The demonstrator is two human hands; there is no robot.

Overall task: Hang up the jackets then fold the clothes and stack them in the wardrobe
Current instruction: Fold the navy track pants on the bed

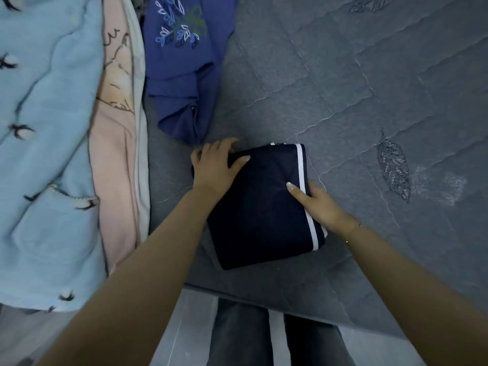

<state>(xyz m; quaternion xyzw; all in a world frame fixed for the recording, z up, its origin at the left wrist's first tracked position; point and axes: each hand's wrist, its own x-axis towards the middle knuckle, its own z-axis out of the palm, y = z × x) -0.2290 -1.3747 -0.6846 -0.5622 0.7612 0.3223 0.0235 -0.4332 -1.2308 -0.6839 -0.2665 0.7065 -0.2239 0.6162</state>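
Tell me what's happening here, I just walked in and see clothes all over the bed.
A person stands at the bed with a folded dark navy garment with a white stripe in front of them. The left hand grips its far left corner and the right hand holds its striped right edge. A blue embroidered top lies unfolded beyond it, and a light blue blanket and a pink garment lie to the left.

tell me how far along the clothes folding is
Done: the navy garment with the white stripe looks folded into a neat square on the grey bed. In hand: left hand and right hand grip its edges. Left: blue embroidered top, pink garment, light blue bird-print piece. No wardrobe in view.
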